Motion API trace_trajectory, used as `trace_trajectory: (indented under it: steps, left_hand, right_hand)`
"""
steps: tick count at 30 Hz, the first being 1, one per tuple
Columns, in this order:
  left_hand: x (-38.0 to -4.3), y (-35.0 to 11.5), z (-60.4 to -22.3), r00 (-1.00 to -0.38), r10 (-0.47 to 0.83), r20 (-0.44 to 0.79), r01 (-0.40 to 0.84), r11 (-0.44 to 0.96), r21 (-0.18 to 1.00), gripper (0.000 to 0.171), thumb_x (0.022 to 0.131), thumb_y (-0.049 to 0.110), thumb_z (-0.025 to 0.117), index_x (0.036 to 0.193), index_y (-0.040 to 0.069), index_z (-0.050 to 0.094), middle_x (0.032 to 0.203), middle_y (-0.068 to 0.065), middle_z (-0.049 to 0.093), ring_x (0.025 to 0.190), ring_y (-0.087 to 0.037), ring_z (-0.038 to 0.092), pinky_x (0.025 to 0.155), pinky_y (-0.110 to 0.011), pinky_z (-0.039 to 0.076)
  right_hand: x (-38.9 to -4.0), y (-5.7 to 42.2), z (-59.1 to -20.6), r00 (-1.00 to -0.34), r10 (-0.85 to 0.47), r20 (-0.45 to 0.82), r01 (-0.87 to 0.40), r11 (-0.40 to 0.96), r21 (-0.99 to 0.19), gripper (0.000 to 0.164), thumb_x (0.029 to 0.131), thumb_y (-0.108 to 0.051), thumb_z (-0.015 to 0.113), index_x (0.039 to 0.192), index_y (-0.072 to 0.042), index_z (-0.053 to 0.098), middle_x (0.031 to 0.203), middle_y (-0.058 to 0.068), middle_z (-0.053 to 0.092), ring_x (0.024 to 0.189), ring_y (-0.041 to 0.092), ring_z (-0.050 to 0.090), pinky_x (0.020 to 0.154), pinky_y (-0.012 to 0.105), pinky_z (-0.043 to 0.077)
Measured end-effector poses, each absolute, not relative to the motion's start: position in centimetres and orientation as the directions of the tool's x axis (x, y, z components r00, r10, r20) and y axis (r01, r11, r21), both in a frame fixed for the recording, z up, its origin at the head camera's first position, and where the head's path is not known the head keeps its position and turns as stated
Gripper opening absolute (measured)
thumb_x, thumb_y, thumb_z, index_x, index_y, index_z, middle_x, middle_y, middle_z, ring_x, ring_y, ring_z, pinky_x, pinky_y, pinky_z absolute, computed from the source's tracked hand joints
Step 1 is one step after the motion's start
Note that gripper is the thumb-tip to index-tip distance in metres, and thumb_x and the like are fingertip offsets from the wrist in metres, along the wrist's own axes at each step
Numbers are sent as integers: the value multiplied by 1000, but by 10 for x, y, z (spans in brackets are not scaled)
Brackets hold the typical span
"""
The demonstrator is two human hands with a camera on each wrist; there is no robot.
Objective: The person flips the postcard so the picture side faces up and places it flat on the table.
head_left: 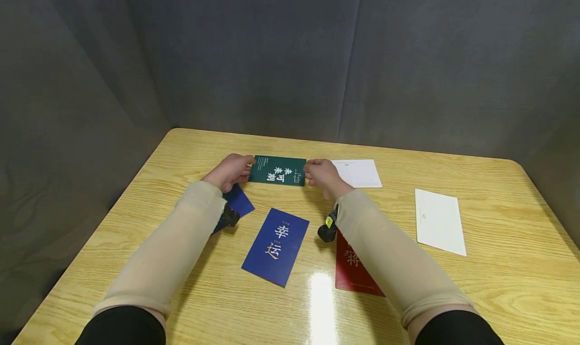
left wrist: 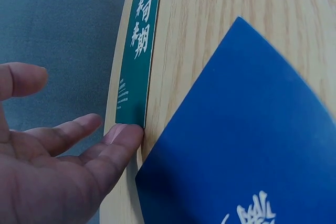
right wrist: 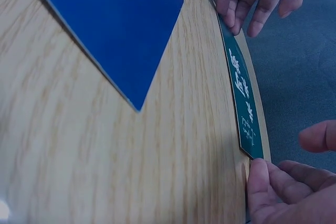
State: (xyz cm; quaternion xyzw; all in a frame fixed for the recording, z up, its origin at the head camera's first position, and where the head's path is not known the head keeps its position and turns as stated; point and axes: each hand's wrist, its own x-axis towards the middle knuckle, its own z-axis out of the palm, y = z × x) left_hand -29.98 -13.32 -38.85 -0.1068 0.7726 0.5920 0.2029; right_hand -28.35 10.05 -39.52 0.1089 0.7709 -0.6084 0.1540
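Note:
A green card (head_left: pixel 277 170) with white Chinese characters lies flat near the table's far edge. At its left short end is my left hand (head_left: pixel 233 169); in the left wrist view the fingertips (left wrist: pixel 128 134) touch the card's edge while the thumb stays well apart. My right hand (head_left: pixel 325 176) is at the opposite end, and the right wrist view has its fingers (right wrist: pixel 260 177) against the edge, thumb raised away. Below my left wrist lies a blue card (head_left: pixel 240 201), partly hidden by the forearm. Another blue card (head_left: pixel 282 247) with characters lies nearer me, between the forearms.
Beyond my right hand lies a white card (head_left: pixel 358 174), and a second white card (head_left: pixel 439 221) is farther right. My right forearm partly covers a red card (head_left: pixel 355 272). A grey curtain (head_left: pixel 272 58) hangs behind the wooden table (head_left: pixel 498 274).

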Motion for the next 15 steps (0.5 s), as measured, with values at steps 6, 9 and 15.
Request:
trace_trajectory:
  steps: [6,9,15]
  left_hand:
    - [-301,-134,-387,-899,71,-433,-394,301,868,53,100,25,45,143,-5,35,133,-17,40,111,-24,43,103,-34,41]
    - [-298,-139,-388,-904,61,-422,-383,323,866,54,99,26,45,143,-5,34,131,-16,40,109,-23,43,100,-33,41]
    - [-294,-143,-387,-929,46,-367,-334,326,885,47,98,27,46,134,-4,41,109,-10,42,94,-22,43,90,-34,39]
  right_hand:
    - [-283,100,-397,-936,-22,-352,337,236,-912,50,98,-18,50,144,-2,41,133,14,51,113,23,52,95,34,47]
    - [-282,102,-397,-938,-52,-344,321,250,-914,49,99,-19,49,145,-3,41,127,14,54,108,23,53,93,33,48]
    - [-280,121,-387,-948,-77,-308,279,264,-924,50,98,-18,47,145,-3,39,130,16,52,115,27,52,98,37,45]
